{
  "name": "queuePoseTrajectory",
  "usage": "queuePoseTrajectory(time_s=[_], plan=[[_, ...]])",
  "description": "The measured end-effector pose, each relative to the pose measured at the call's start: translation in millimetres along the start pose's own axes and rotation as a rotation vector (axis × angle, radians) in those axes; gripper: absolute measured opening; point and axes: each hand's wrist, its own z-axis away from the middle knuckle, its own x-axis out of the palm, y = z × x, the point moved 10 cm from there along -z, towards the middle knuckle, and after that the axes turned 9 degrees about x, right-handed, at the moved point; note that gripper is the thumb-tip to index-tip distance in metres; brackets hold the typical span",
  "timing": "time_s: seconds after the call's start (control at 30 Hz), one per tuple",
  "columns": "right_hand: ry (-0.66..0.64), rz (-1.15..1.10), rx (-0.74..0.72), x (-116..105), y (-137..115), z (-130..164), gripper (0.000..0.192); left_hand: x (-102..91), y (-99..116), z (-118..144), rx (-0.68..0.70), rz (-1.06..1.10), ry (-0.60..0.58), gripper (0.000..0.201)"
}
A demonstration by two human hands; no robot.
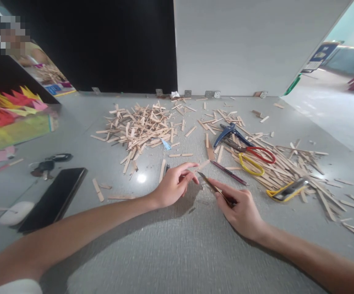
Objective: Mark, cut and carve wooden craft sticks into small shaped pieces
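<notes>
A short piece of flat wooden craft stick shows at the fingertips of my left hand, whose thumb and bent fingers close towards it. My right hand is wrapped round a slim craft knife. Its blade points up and left, a short way from the left fingertips. Just beyond the knife lies a dark red pen. Behind my left hand, a small dark object is partly hidden beside an upright-lying stick.
A heap of wooden sticks lies at the back; more spread right, under blue-handled pliers, scissors and a yellow utility knife. On the left are a phone, keys, a white mouse and folded paper.
</notes>
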Motion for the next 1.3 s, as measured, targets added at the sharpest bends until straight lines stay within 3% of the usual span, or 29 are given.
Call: queuePoseTrajectory(time_s=[0.5,0.9,1.3], plan=[[-0.023,-0.03,0.052,3,5,-2,0.05,2.7,3,0,0.022,-0.027,-0.002,0.036],[-0.09,-0.121,0.146,4,18,-8,0.049,8.7,-11,-8,-0.11,0.214,-0.069,0.033],[-0.121,-0.049,0.047,10,12,-5,0.052,6.2,-12,-8,-0.132,0.306,-0.023,0.027]])
